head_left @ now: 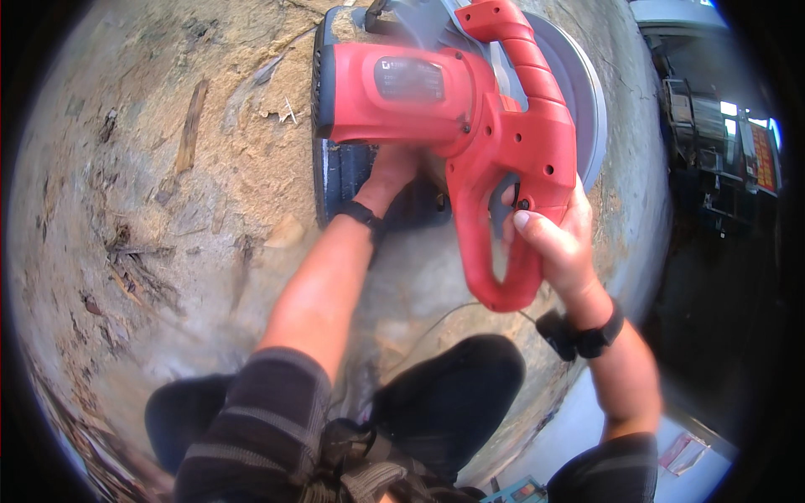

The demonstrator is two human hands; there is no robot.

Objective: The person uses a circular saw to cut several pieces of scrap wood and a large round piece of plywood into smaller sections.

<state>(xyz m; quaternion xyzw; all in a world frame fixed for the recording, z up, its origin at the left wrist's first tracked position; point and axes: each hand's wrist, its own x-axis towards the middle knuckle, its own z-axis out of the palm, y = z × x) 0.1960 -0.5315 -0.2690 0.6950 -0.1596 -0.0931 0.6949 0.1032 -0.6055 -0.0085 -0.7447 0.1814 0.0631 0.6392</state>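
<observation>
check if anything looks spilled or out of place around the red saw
Yes: tan dust, probably sawdust, is strewn over the floor left of the red saw, with a brown wood strip lying in it. It looks like unswept debris. No damage to the saw is evident.

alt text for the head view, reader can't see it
A person's right hand grips the loop handle of a red power saw; the left hand, partly hidden, reaches under its motor housing. Dust and wood scraps lie at left.
</observation>
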